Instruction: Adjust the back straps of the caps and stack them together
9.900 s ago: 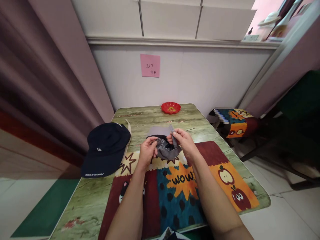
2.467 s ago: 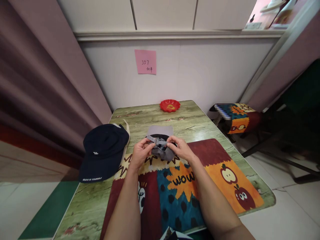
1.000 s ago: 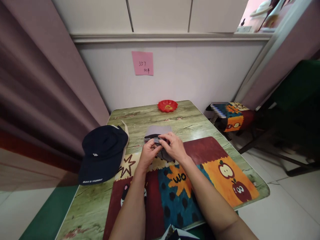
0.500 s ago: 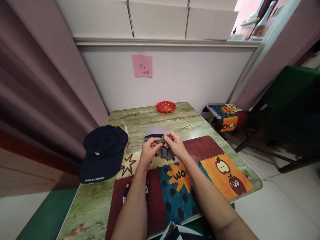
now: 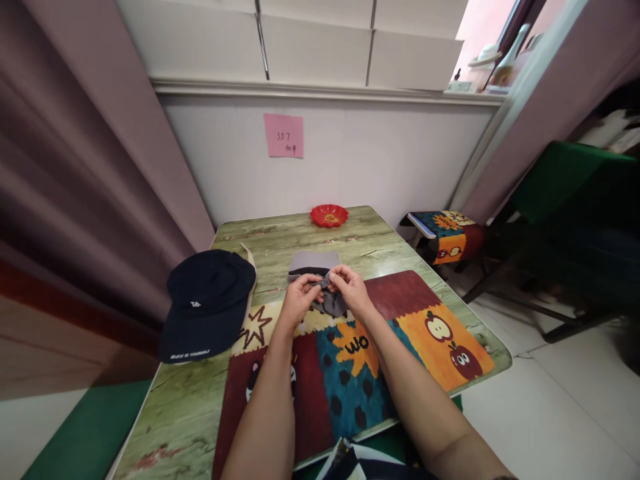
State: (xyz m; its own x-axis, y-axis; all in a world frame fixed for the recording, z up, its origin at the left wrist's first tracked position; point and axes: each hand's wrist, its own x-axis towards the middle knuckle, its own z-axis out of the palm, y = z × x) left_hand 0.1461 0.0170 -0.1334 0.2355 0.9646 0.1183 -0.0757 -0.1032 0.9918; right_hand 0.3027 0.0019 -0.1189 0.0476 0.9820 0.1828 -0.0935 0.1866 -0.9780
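Observation:
A grey cap [image 5: 315, 260] lies on the table at its middle, with a stiff light grey part toward the wall and dark crumpled cloth nearer me. Its narrow strap [image 5: 325, 283] is between my hands. My left hand [image 5: 300, 300] pinches the strap's left side with thumb and fingertips. From the right, my right hand [image 5: 351, 290] pinches its other end, fingertips close to the left ones. Fingers partly cover the strap, so its fastening is hard to make out. A navy cap [image 5: 210, 293] with white lettering on its brim sits apart, left of my left hand.
Under my forearms lies a colourful patterned mat [image 5: 345, 393] on the green wood-look table [image 5: 175, 407]. A red scalloped dish [image 5: 329, 215] stands at the back edge. To the right is a stool [image 5: 450, 233] with a phone on its cover. Curtains hang at both sides.
The view has shifted slightly. My fingertips have moved a little on the grey cap's strap, and more of the strap shows between them. Both hands keep their pinch.

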